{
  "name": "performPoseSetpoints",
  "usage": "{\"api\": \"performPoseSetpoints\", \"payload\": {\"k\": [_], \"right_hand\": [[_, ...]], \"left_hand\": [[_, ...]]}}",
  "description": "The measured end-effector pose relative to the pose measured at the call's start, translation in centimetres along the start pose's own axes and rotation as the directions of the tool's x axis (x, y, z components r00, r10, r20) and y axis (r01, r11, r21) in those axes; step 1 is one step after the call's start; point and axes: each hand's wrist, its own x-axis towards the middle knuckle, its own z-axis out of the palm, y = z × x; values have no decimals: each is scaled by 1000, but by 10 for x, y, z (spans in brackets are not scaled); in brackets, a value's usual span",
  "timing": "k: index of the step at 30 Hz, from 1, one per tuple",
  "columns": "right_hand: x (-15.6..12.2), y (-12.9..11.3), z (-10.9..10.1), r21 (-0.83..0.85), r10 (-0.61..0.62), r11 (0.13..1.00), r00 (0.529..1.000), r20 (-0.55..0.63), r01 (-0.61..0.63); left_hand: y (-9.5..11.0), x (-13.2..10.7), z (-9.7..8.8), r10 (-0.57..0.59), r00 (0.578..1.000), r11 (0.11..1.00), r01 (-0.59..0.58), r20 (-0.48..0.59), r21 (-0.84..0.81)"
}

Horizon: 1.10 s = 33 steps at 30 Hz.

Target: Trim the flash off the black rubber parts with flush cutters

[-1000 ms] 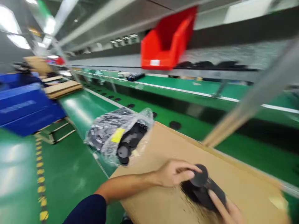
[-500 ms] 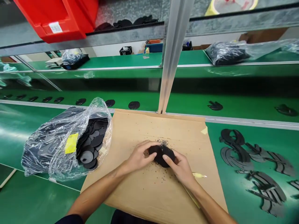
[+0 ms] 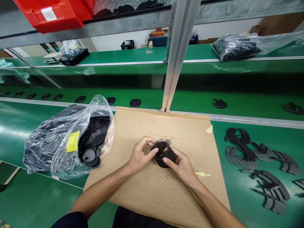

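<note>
— What differs from half a second ago?
— Then the two black pieces met as one dark, flattish shape between the hands; now the black disc [image 3: 159, 147] is tilted and an opening shows beside it, against the curved black piece [image 3: 169, 155].
— And the hands?
— The left hand [image 3: 142, 155] pinches the disc's edge, thumb near the fingers. The right hand [image 3: 184, 166] is curled around the curved piece, thumb in front; its fingers behind are hidden.
— How do the pieces look?
— Matt black, the disc thin and round, the other bent like a short wall. Whether they are joined cannot be told.
— What lies around?
— Black crumbs [image 3: 164, 139] just beyond and below the hands, on a cardboard sheet [image 3: 133, 126]. Left of the left hand, a clear bag [image 3: 45, 145] of discs; right of the right hand, a yellow-handled tool [image 3: 201, 174], then black curved parts [image 3: 270, 186] farther out.
— Anything in the way?
— A metal post [image 3: 177, 57] rises beyond the hands, blocking part of the shelf view.
</note>
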Motion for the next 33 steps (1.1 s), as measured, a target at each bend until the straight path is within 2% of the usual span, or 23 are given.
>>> {"api": "performPoseSetpoints", "payload": {"k": [10, 17, 24, 28, 33], "right_hand": [[-3, 0, 3, 21, 13, 1000, 1000, 20, -14], [-4, -1, 4, -9, -1, 1000, 1000, -13, 1], [-7, -5, 5, -71, -41, 997, 998, -46, 38], [-8, -8, 4, -111, -83, 991, 995, -60, 76], [-8, -11, 5, -133, -130, 984, 990, -52, 122]], "left_hand": [[1, -3, 6, 278, 958, 925, -287, 69, 249], [1, -1, 6, 392, 914, 877, -405, 101, 260], [0, -4, 6, 338, 935, 909, -355, 112, 220], [1, -6, 6, 181, 979, 968, -194, 92, 158], [3, -5, 7, 77, 988, 996, -82, 132, 36]]}}
